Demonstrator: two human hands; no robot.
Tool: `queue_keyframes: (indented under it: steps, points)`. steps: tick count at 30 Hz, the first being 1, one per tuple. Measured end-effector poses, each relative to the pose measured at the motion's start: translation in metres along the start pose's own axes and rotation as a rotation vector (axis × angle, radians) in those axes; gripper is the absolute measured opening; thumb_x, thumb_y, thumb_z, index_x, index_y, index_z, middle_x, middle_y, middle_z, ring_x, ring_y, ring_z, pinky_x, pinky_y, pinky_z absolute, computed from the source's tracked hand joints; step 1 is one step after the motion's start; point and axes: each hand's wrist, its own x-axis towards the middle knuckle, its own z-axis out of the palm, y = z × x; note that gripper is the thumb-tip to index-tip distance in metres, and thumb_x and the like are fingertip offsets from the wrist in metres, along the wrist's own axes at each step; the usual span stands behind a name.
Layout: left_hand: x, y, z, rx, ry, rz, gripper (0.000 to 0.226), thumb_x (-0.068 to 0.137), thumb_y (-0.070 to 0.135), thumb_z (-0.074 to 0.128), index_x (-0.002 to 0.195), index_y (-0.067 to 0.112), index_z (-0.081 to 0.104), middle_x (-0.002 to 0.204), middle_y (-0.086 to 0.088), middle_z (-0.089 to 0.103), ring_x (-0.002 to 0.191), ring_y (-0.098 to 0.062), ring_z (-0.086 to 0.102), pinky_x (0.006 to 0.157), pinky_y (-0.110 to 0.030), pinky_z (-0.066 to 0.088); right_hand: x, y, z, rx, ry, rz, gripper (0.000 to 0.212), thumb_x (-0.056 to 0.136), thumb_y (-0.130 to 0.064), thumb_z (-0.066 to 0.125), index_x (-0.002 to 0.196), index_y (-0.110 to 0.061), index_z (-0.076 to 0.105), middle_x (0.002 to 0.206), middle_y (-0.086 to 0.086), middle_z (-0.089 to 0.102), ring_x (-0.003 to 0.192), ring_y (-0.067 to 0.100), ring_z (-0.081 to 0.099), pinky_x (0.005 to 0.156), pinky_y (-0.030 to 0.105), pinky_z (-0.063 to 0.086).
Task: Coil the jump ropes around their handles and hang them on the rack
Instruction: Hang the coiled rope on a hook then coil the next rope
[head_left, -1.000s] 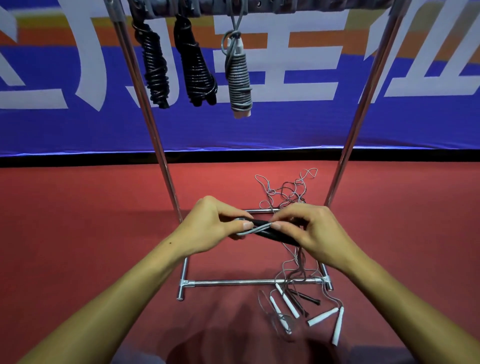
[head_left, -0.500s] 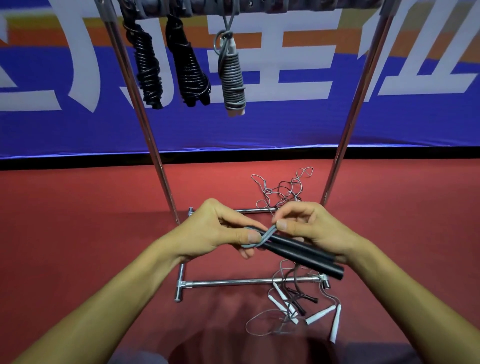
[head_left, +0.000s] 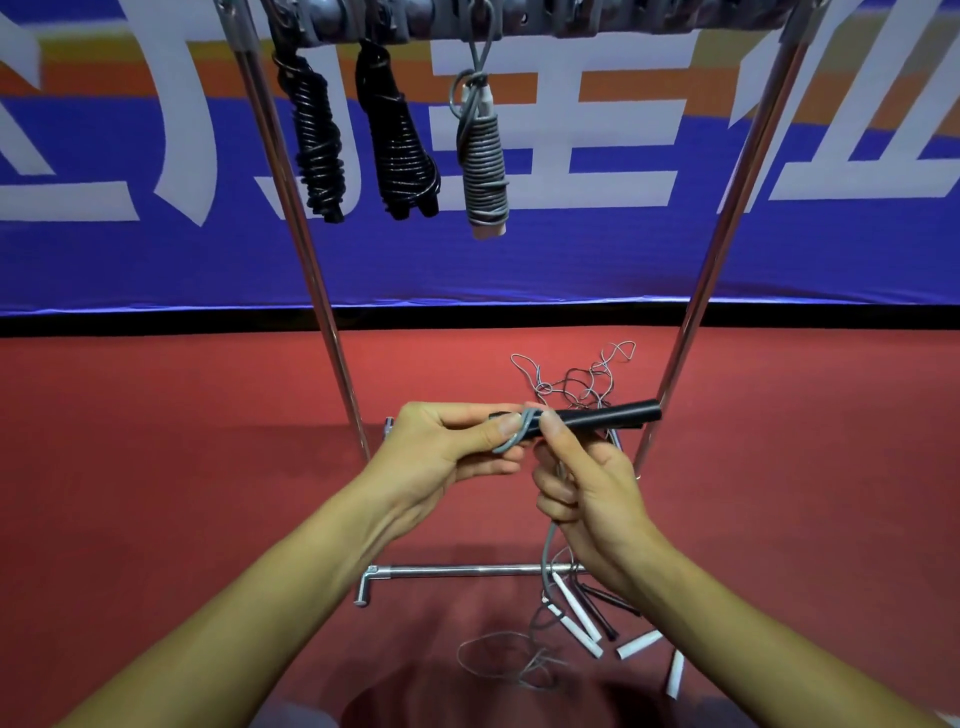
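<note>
We hold the black handles (head_left: 597, 418) level in front of the rack (head_left: 332, 332), at about chest-of-frame height. Our left hand (head_left: 447, 452) grips their left end, thumb pressing a grey rope (head_left: 514, 441) loop against them. Our right hand (head_left: 587, 493) sits just below and to the right, thumb and forefinger pinching the same rope where it crosses the handles; the remaining fingers curl round the strand that drops to the red floor (head_left: 156, 467). The handles' right end juts free past both hands. Three coiled ropes (head_left: 483, 156) hang from the top bar. Loose white handles (head_left: 576, 618) and tangled cord lie below.
</note>
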Motion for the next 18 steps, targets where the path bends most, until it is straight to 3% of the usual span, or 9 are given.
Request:
queue_keyframes:
  steps: [4,9,11,15,18]
  points:
    - [0.0003,-0.0067,0.0078,0.074,0.017,0.049,0.026,0.086,0.011,0.078,0.110,0.003,0.080,0.102,-0.022,0.079,0.082,-0.025,0.077,0.076,-0.030,0.065,-0.0010,0.0013,0.0030,0.034,0.121,0.054,0.027,0.096,-0.033,0.070,0.071,-0.021,0.070,0.064,-0.005,0.033,0.048,0.006,0.018,0.045,0.025,0.008]
    - [-0.0012,-0.0072,0.0119,0.140,0.053,0.112,0.014,0.091,0.004,0.077,0.104,0.006,0.082,0.095,-0.020,0.080,0.085,-0.027,0.079,0.078,-0.031,0.066,0.0020,0.0028,0.0004,-0.104,0.176,0.029,0.037,0.093,-0.043,0.073,0.086,-0.008,0.061,0.066,0.002,0.031,0.050,0.011,0.017,0.045,0.025,0.014]
    - [-0.0015,-0.0048,0.0106,0.117,0.046,0.112,0.016,0.089,0.003,0.078,0.105,0.005,0.082,0.095,-0.021,0.080,0.086,-0.028,0.079,0.078,-0.031,0.066,0.0033,0.0008,-0.0001,-0.134,0.160,0.007,0.043,0.091,-0.047,0.077,0.093,-0.007,0.062,0.068,0.006,0.030,0.050,0.011,0.018,0.046,0.027,0.015]
    - [-0.0012,-0.0078,0.0103,0.114,0.054,0.114,0.026,0.083,-0.002,0.083,0.108,0.001,0.079,0.094,-0.021,0.080,0.083,-0.029,0.077,0.080,-0.034,0.066,0.0012,-0.0012,0.0012,-0.139,0.172,0.015,0.042,0.092,-0.043,0.076,0.069,-0.014,0.056,0.064,0.004,0.033,0.050,0.012,0.019,0.050,0.031,0.012]
    - [0.0011,-0.0123,0.0112,0.142,0.059,0.151,0.036,0.078,0.003,0.087,0.112,0.001,0.072,0.084,-0.020,0.076,0.073,-0.027,0.073,0.071,-0.032,0.064,-0.0001,-0.0024,0.0034,-0.084,0.167,0.039,0.039,0.093,-0.040,0.074,0.071,-0.014,0.056,0.065,0.003,0.035,0.050,0.010,0.020,0.046,0.026,0.014]
